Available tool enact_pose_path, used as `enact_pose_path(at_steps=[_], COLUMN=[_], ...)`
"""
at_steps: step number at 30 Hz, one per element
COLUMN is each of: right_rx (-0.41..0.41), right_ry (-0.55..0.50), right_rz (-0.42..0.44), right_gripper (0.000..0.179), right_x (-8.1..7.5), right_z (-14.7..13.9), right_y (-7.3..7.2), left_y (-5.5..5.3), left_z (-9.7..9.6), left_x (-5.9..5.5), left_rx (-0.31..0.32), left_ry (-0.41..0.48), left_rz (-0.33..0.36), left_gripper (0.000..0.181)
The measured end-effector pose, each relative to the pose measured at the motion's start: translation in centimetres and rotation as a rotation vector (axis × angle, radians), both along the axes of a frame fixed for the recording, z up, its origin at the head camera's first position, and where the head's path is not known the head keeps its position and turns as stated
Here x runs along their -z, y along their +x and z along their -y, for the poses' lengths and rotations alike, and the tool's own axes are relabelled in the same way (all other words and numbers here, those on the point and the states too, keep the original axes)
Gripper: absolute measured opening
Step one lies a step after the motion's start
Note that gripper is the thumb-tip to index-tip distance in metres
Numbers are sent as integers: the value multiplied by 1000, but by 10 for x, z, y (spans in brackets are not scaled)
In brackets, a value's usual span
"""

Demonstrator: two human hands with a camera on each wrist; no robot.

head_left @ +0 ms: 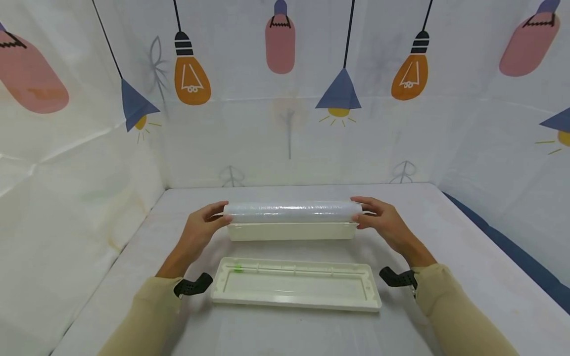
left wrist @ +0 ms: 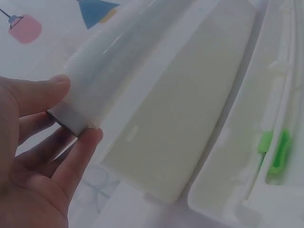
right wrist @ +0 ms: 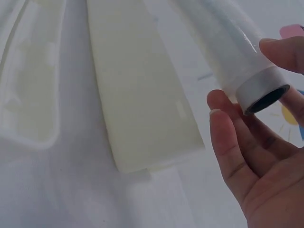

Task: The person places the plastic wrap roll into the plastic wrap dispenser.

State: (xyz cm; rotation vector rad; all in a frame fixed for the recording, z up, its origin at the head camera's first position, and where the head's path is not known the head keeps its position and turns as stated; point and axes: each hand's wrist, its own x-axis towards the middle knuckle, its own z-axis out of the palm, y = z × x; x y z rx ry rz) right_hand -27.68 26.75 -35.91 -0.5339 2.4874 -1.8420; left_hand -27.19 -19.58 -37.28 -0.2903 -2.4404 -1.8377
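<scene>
A roll of cling film (head_left: 291, 211) is held level by its two ends, above and behind a long cream box (head_left: 291, 232). My left hand (head_left: 202, 228) grips the roll's left end between thumb and fingers. At the other end, my right hand (head_left: 384, 221) grips it the same way; the dark hollow of the core shows in the right wrist view, beside the fingers (right wrist: 228, 137). Nearer to me lies the box's cream lid (head_left: 296, 287), its inner side up, with a green slider (head_left: 238, 268) on its rail at the left.
Everything lies on a white-covered table (head_left: 285, 336). A white curtain (head_left: 285, 138) printed with lamps and bulbs stands behind and at both sides. Dark blue cloth (head_left: 503, 242) shows past the table's right edge.
</scene>
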Motion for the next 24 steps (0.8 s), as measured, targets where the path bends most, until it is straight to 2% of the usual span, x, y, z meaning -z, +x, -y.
enact_pose_path(at_steps=[10, 19, 24], right_rx=[-4, -32, -8], right_ry=[20, 48, 63], right_rz=[17, 35, 40], right_gripper=[64, 67, 70], right_x=[-1, -1, -1], right_z=[0, 0, 0], right_y=[-6, -13, -18], left_y=[-10, -21, -26], left_z=[4, 6, 5], left_x=[-6, -6, -6], left_rx=[38, 28, 24], left_ry=[-26, -86, -131], left_rz=[5, -13, -15], left_gripper=[68, 66, 64])
